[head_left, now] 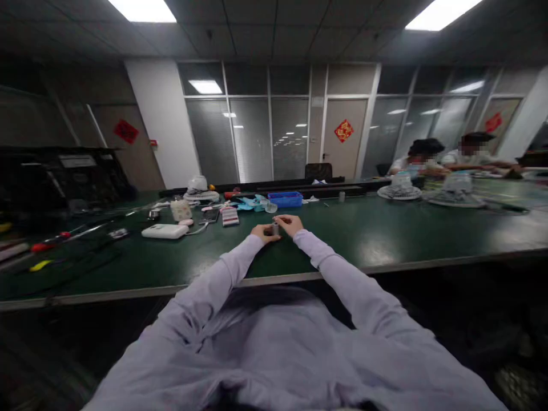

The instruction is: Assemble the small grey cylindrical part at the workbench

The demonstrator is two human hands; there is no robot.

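My left hand point(262, 233) is closed around the lower part of a small grey cylinder point(275, 229), which stands upright at the green table. From the other side my right hand point(291, 225) reaches over, its fingertips pinched together at the cylinder's top. Whatever those fingertips hold is too small to make out. Just beyond both hands lie a clear plastic cup point(271, 208) and a blue tray point(285, 199).
Left of my hands are a striped pad point(230, 216), a phone point(209, 216), a white power bank point(165, 231) and a jar point(181, 209). Light-blue gloves point(252, 203) lie behind. Two people sit far right, near white fan-like parts point(399, 192). The table's front edge point(282, 278) runs beneath my forearms.
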